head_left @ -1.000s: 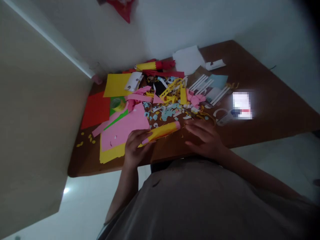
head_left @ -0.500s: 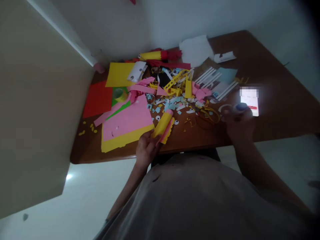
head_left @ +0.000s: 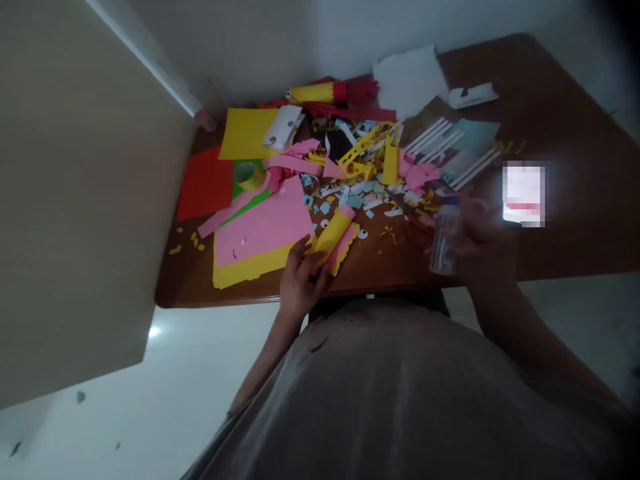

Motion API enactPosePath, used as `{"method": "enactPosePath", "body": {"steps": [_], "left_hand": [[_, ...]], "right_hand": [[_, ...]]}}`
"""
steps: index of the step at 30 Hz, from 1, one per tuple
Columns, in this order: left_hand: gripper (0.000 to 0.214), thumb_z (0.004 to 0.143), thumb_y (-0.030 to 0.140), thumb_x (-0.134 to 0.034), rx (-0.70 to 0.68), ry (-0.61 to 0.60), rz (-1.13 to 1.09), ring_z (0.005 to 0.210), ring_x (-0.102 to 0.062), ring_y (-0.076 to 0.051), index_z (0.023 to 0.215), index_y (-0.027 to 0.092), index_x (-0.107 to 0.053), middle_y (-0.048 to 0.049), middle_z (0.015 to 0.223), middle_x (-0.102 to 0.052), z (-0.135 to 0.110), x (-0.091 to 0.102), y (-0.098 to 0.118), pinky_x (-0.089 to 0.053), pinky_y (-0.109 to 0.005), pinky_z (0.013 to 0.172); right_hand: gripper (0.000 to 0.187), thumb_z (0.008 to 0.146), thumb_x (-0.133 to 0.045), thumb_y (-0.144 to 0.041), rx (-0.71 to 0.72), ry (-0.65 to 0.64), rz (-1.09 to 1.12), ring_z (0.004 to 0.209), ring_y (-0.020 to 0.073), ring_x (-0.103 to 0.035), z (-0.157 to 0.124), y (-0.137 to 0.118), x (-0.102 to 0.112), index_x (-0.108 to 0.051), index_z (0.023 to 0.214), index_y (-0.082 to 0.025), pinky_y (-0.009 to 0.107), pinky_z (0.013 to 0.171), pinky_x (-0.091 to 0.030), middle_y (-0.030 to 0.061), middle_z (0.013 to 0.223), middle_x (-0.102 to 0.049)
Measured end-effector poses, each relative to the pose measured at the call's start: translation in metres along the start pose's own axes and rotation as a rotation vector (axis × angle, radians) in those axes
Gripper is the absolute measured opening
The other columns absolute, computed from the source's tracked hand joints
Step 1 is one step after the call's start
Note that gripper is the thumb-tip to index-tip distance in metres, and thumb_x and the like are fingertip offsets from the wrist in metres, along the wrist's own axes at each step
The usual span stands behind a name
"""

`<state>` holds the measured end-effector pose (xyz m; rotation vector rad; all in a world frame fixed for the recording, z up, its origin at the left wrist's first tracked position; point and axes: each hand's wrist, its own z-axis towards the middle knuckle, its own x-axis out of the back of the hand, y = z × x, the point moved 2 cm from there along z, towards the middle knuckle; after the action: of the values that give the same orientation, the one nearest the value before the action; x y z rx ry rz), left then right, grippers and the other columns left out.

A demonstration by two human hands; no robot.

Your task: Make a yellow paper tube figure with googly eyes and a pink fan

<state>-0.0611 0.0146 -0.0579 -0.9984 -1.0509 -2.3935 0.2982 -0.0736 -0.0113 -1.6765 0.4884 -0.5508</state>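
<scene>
My left hand [head_left: 303, 277] rests at the near end of a yellow paper tube [head_left: 334, 235] with a pink end, its bent fingers keeping hold of it. Beside the tube lies a scalloped yellow and pink paper piece [head_left: 346, 250]. Blurred by motion, my right hand [head_left: 483, 247] grips a clear plastic bottle [head_left: 443, 243] with a blue cap, held over the table's front edge. Two paper eyes, one of them a white eye [head_left: 363, 234], lie near the tube. Scissors [head_left: 417, 217] are partly hidden behind the bottle.
Pink and yellow sheets [head_left: 255, 230] lie left of my left hand. Paper scraps [head_left: 360, 193] are heaped mid-table. Farther back are a finished-looking yellow and red tube [head_left: 315, 93] and white paper [head_left: 413, 80]. A lit phone [head_left: 523, 193] lies at the right.
My right hand has brought the bottle leftward, and its clear body now shows. My left fingers have shifted slightly on the tube. The whole view has moved a little.
</scene>
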Motion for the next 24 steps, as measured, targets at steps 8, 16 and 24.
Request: {"method": "enactPosePath", "body": {"steps": [8,16,24], "left_hand": [[0.04,0.103,0.025,-0.083,0.001,-0.02,-0.044,0.155,-0.064,-0.035,0.141,0.026,-0.072,-0.0181,0.171,-0.055,-0.006,-0.004,-0.006,-0.062,-0.057,0.123],[0.05,0.101,0.029,-0.086,0.017,-0.047,-0.136,0.161,-0.058,-0.036,0.147,0.025,-0.066,-0.0196,0.172,-0.051,-0.003,-0.005,-0.007,-0.059,-0.058,0.127],[0.056,0.101,0.015,-0.072,-0.002,-0.024,-0.236,0.164,-0.054,-0.035,0.155,0.026,-0.06,-0.0192,0.166,-0.058,-0.001,-0.003,-0.012,-0.053,-0.063,0.132]], "right_hand": [[0.054,0.106,-0.06,-0.056,-0.369,-0.771,0.272,0.103,0.0361,-0.09,0.012,0.008,-0.053,-0.07,0.152,-0.03,0.032,0.051,-0.062,0.0199,0.131,-0.088],[0.057,0.097,-0.072,-0.081,-0.204,-0.807,-0.041,0.06,0.0276,-0.078,-0.001,0.015,-0.114,-0.072,0.095,-0.024,0.034,0.049,-0.057,0.0102,0.077,-0.083],[0.038,0.104,-0.076,-0.061,0.527,-0.621,-0.463,0.091,0.0298,-0.082,-0.001,0.01,-0.153,-0.077,0.09,-0.026,0.04,0.08,-0.064,0.0047,0.088,-0.084]]}}
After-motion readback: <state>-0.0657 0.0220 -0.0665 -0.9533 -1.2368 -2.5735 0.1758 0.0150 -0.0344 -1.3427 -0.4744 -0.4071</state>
